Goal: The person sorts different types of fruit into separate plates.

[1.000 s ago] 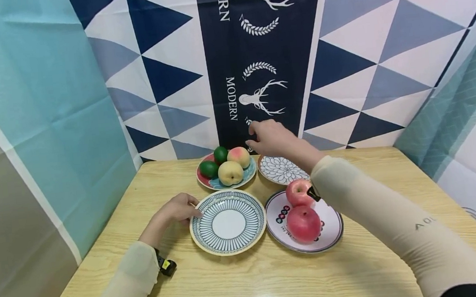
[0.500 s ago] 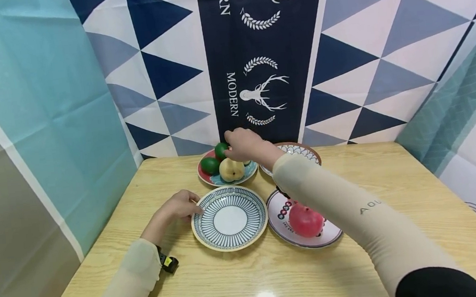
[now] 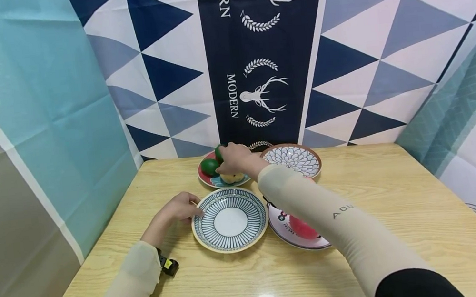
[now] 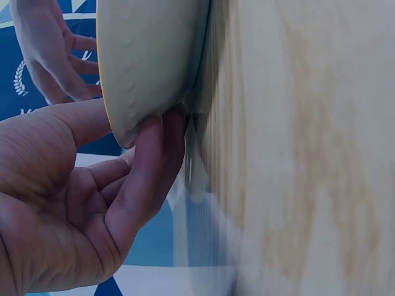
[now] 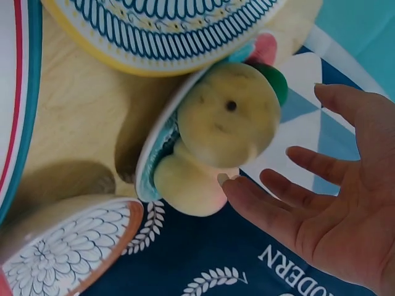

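Observation:
My left hand [image 3: 181, 206] pinches the left rim of a yellow-rimmed plate [image 3: 230, 220] with dark radiating lines. In the left wrist view, the thumb is at the rim and fingers curl beneath the plate's underside [image 4: 148, 61]. Over the fruit plate [image 3: 217, 183] at the back hovers my right hand [image 3: 239, 159]. Its fingers are spread beside a round yellow fruit [image 5: 228, 117] in the right wrist view. A peach [image 5: 191, 188] lies close to one fingertip; whether they touch, I cannot tell. Green fruits [image 3: 209, 167] share that plate, which the hand partly covers.
A brown-rimmed plate with a flower pattern [image 3: 297, 159] stands at the back right. In front of it, a white plate [image 3: 287, 234] bears red fruit [image 3: 302, 228], partly hidden by my right sleeve. Patterned cloth [image 3: 171, 78] rises behind the wooden table [image 3: 217, 289].
My right hand has moved left and down, from above the flower-patterned plate to the fruit plate. The left hand keeps its hold on the yellow-rimmed plate.

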A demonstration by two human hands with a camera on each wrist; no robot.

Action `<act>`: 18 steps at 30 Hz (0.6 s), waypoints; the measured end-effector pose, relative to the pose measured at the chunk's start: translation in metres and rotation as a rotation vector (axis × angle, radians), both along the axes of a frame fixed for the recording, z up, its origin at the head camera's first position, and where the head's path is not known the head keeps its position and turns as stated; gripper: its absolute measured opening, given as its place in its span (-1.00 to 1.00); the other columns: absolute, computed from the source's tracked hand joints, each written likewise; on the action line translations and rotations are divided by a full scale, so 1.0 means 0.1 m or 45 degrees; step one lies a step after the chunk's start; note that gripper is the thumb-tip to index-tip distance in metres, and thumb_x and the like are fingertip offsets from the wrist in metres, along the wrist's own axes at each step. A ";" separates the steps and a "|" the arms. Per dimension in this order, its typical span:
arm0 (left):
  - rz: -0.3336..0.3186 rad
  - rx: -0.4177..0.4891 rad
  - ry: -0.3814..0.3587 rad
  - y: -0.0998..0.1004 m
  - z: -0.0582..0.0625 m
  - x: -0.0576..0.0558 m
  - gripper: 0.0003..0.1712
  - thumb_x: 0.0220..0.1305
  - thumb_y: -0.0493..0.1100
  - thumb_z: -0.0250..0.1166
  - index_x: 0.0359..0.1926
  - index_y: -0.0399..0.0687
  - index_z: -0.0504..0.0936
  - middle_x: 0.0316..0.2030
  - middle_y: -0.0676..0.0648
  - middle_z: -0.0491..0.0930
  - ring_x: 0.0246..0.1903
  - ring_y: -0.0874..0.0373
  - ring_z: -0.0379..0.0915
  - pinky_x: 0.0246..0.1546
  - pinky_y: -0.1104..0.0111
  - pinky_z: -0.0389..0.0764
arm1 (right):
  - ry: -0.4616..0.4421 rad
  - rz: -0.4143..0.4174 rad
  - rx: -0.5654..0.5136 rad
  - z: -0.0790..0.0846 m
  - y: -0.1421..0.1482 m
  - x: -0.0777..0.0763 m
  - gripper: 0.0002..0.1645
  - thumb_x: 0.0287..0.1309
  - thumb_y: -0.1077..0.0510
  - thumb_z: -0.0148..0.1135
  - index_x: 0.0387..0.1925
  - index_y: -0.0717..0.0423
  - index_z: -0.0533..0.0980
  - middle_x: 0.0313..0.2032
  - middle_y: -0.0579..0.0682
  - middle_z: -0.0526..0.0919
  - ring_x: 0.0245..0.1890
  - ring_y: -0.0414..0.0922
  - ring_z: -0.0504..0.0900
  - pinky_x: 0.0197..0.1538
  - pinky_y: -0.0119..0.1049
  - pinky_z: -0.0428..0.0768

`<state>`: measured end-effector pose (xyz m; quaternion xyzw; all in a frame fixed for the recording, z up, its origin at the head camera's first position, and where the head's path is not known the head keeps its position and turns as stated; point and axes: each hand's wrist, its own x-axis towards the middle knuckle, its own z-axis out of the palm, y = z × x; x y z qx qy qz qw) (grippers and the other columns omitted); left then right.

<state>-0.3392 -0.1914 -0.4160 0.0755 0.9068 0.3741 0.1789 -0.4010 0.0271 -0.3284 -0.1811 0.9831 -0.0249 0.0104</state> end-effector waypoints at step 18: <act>-0.001 0.020 0.012 0.00 0.01 0.01 -0.63 0.25 -0.28 0.46 0.06 -0.34 0.70 -0.28 -0.13 0.65 -0.43 0.16 0.58 -0.40 0.33 0.69 | 0.003 -0.075 0.019 -0.18 -0.15 0.07 -0.17 0.27 -0.24 0.45 0.37 0.14 0.43 0.15 0.21 0.43 0.00 0.04 0.54 0.16 -0.05 0.67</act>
